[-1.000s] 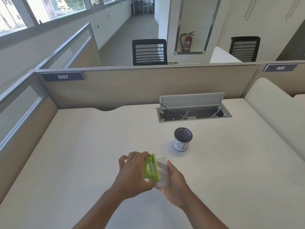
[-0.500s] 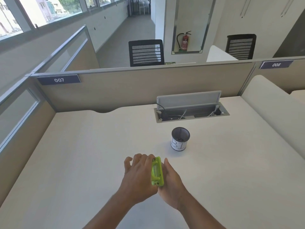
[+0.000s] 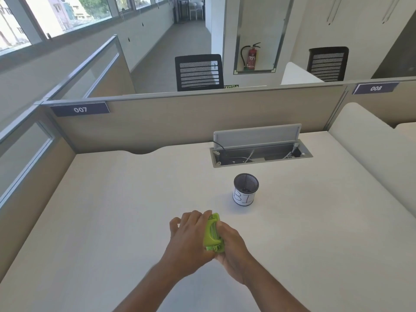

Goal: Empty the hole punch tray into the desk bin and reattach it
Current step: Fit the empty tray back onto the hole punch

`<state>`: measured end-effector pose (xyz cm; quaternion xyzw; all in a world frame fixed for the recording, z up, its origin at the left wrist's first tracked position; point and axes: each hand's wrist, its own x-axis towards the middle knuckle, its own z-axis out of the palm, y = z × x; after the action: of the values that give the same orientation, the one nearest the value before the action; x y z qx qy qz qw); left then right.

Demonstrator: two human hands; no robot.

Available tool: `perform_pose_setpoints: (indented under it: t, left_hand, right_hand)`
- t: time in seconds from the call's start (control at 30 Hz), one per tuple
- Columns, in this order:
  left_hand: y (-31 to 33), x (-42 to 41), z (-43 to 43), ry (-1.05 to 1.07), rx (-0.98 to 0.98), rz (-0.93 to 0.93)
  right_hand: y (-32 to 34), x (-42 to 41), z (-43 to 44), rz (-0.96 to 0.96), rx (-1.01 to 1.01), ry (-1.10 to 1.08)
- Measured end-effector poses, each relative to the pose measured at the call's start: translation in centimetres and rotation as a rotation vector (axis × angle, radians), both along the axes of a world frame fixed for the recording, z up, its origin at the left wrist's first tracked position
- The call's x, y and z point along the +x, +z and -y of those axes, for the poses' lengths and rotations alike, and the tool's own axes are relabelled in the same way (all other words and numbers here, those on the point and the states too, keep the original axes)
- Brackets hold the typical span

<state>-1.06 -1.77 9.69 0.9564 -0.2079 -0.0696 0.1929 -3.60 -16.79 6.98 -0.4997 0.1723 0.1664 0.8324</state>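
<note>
White desk (image 3: 112,210) fills the lower view, w/ beige partition (image 3: 180,122) along its far edge, tags "007" (image 3: 80,109) and "008" (image 3: 376,88) on top rail. Open cable hatch (image 3: 261,152) set in the desk just in front of the partition, lid up, wires inside. Desk bin (image 3: 245,189), a small black mesh cup w/ white paper wrap marked "BI", stands upright nearer than the hatch, dark bits at the bottom.

Green hole punch (image 3: 213,233) sits nearer than the bin and a bit left of it, held up off the desk between both hands. It's turned on edge: long axis runs toward/away from the bin, narrow side up, metal parts at the near end. Tray not visible as a separate piece; can't tell if it's seated.

Left hand (image 3: 189,239) wraps the punch's left face, fingers curled over, gripping. Right hand (image 3: 234,246) presses flat against the right face, clamped to it, thumb up near the top edge.
</note>
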Motion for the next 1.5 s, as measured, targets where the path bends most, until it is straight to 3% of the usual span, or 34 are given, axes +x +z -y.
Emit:
perform_pose_setpoints:
  t: [0.13, 0.27, 0.43, 0.63, 0.97, 1.13, 1.37, 1.5]
  left_hand:
    - [0.3, 0.9, -1.9, 0.151, -0.411, -0.363]
    - [-0.2, 1.5, -3.0, 0.427, -0.808, -0.551]
    - [-1.2, 1.5, -2.9, 0.463, -0.996, -0.681]
    - [-1.9, 1.6, -3.3, 0.468, -1.15, -0.782]
    - [-2.7, 4.2, -4.7, 0.661, -1.31, -0.815]
    - [-2.5, 4.1, -4.2, 0.604, -1.339, -0.833]
    - [-1.9, 2.0, -3.6, 0.338, -1.294, -0.958]
    - [-2.4, 1.3, -3.1, 0.407, -1.261, -0.897]
  right_hand:
    - [0.1, 0.3, 0.3, -0.03, -0.072, -0.025]
    - [0.4, 0.3, -0.2, -0.07, -0.049, -0.04]
    - [0.1, 0.0, -1.1, -0.083, -0.048, -0.001]
    - [0.0, 0.0, -1.1, -0.086, -0.075, 0.016]
    - [0.4, -0.7, 0.2, -0.068, -0.052, 0.101]
    - [0.6, -0.8, 0.0, -0.031, -0.135, 0.074]
    - [0.6, -0.5, -0.1, -0.003, -0.239, -0.041]
    - [0.5, -0.6, 0.2, 0.012, -0.306, -0.044]
